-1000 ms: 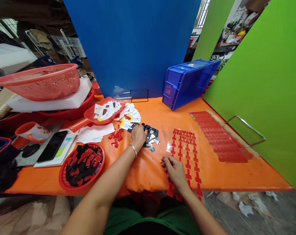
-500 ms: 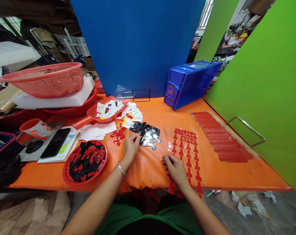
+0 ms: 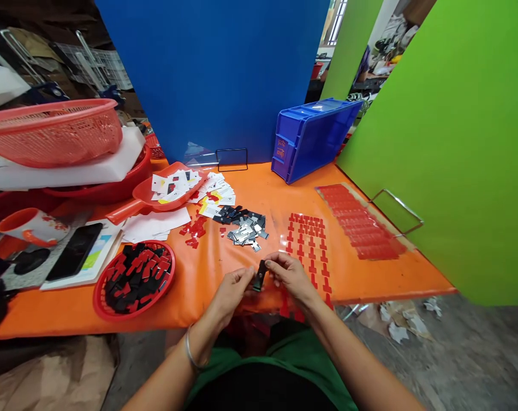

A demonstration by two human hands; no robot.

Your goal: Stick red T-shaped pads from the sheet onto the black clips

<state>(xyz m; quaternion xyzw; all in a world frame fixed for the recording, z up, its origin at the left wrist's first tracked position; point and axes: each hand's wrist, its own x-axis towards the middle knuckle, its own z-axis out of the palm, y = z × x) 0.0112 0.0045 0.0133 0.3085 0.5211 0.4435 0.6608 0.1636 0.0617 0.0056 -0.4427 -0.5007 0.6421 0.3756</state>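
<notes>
Between your two hands lies one small black piece [image 3: 260, 277], its ends partly hidden: your left hand [image 3: 230, 292] pinches its near end between thumb and fingertips, while your right hand [image 3: 294, 279] pinches its far end, the remaining fingers curled under and hard to make out. Your right hand and forearm also cover part of the red T-shaped pieces [image 3: 312, 251] beside them. Left of your left hand, a coarse-meshed pink basket [image 3: 62, 137] is cut off by the frame. The held piece is flat and oblong, with a small pale mark too fine to read. Beyond your hands, a loose pile [image 3: 247, 228] mixes matt black and shiny silvery plates, overlapping too closely to count. The bench [image 3: 267, 188] has a smooth, creased orange covering. Left of your left hand stands one round red plastic basket [image 3: 97, 297] of black and red pieces; farther off lies one red scoop [image 3: 124, 212] bearing white cards. By your right hand, the red pieces form four columns.
</notes>
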